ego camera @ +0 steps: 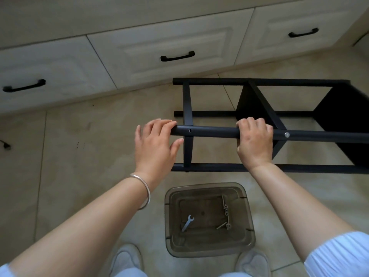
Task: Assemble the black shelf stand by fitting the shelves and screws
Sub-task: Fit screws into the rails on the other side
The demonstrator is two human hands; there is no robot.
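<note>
The black shelf stand (259, 82) lies on its side on the tiled floor, its four round posts running left to right. My right hand (254, 139) grips the nearest upper post (215, 132), fingers curled over it. My left hand (154, 142) holds the left end of that post between fingers above and thumb below, beside an empty screw hole (190, 130). A silver screw head (287, 134) sits in the post right of my right hand. Two black shelf panels (251, 104) stand between the posts; a thin black frame (187, 108) crosses near the left end.
A clear grey plastic bin (207, 246) stands on the floor between my feet, holding a small wrench (187, 222) and several long screws (224, 204). Cream cabinet drawers with black handles (177, 55) line the back. A small dark object (6, 145) lies at the far left.
</note>
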